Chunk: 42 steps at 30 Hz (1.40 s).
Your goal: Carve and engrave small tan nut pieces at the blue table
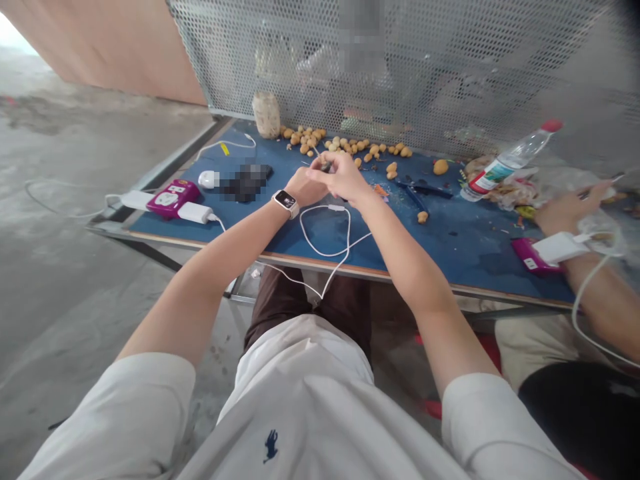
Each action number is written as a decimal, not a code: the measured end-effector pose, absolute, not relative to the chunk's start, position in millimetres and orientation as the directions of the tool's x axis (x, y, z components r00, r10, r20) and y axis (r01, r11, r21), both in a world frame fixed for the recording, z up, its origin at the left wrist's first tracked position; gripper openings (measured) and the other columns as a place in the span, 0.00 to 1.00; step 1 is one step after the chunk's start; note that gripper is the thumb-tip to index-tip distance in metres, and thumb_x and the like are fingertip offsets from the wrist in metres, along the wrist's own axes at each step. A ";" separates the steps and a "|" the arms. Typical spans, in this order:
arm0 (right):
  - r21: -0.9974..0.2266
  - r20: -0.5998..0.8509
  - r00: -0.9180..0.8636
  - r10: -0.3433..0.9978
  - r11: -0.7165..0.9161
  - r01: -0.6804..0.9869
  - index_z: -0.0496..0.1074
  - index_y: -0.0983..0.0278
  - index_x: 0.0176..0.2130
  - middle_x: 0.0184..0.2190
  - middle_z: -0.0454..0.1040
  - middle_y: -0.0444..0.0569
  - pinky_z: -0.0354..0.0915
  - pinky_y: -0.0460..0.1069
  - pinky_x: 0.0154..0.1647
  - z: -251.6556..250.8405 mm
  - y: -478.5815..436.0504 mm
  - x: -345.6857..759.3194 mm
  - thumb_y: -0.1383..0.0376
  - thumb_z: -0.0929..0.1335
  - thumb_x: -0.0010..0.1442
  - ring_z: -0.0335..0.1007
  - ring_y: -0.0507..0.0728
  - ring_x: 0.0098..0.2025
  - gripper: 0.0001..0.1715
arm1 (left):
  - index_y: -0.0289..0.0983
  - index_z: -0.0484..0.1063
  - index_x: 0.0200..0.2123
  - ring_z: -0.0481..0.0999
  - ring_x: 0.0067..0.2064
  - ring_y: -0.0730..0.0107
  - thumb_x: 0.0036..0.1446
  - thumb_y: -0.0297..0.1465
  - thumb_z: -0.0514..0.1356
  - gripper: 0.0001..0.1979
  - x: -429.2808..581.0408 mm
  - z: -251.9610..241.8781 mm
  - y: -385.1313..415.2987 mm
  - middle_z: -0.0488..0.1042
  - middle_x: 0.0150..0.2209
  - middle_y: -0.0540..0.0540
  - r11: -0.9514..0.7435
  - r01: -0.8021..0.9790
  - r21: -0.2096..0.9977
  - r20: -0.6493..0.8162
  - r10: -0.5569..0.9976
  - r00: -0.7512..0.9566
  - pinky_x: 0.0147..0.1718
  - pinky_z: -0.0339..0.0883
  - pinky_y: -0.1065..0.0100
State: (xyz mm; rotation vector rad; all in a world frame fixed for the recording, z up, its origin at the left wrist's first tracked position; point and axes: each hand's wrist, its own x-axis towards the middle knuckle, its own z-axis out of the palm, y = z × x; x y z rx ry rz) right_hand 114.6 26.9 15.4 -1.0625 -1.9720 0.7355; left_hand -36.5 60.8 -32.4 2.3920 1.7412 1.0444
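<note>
Blue paint covers the counter (260, 233) under my forearms, and I hold my left hand (307, 187) and right hand (345, 179) up together over its middle, just short of the band of small tan nuts (310, 139) along the far edge. My right grip is narrow, its fingers (334, 167) pinched on a small dark piece (325, 167) where the two hands meet; it is too small and shadowed to name. My left grip curls close beside it, and I cannot tell whether it holds the piece too. Bringing both hands in this tightly looks like the way to steady something so tiny. The nuts lie well ahead of my forearms, where my arms won't knock them, and a few strays sit at right near a pair of dark pliers (425, 191). A white cable (320, 233) loops slackly below my wrists and drops over the near edge toward my lap, loose enough not to drag on my arms. At left, a white plug (195, 213) sits by a pink power strip (173, 198). At far right, a co-worker's hand (567, 213) works past a plastic bottle (510, 163) with a red cap.
</note>
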 end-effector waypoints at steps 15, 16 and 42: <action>-0.562 0.232 -0.492 0.839 0.529 0.636 0.90 0.58 0.42 0.42 0.89 0.52 0.69 0.58 0.46 -35.9 35.0 210.5 0.45 0.87 0.58 0.75 0.63 0.40 0.23 | 0.34 0.83 0.74 0.93 0.60 0.45 0.79 0.27 0.59 0.26 -65.4 -68.1 114.4 0.80 0.73 0.24 -0.759 0.627 0.176 0.420 0.634 0.649 0.62 0.85 0.46; -0.524 0.252 -0.508 0.824 0.557 0.644 0.91 0.59 0.42 0.44 0.90 0.53 0.71 0.58 0.48 -38.0 34.1 204.7 0.49 0.86 0.61 0.78 0.64 0.43 0.18 | 0.34 0.83 0.74 0.92 0.61 0.45 0.79 0.27 0.60 0.26 -66.9 -69.0 117.5 0.80 0.74 0.24 -0.755 0.623 0.203 0.441 0.639 0.630 0.64 0.85 0.46; -0.486 0.414 -0.294 0.861 0.482 0.729 0.91 0.60 0.58 0.56 0.95 0.61 0.80 0.66 0.66 -55.7 46.4 214.1 0.47 0.73 0.83 0.89 0.74 0.58 0.24 | 0.40 0.77 0.50 0.89 0.47 0.57 0.85 0.41 0.62 0.11 -53.2 -62.7 130.4 0.83 0.45 0.41 -0.278 -0.070 0.958 0.285 0.896 0.341 0.61 0.88 0.48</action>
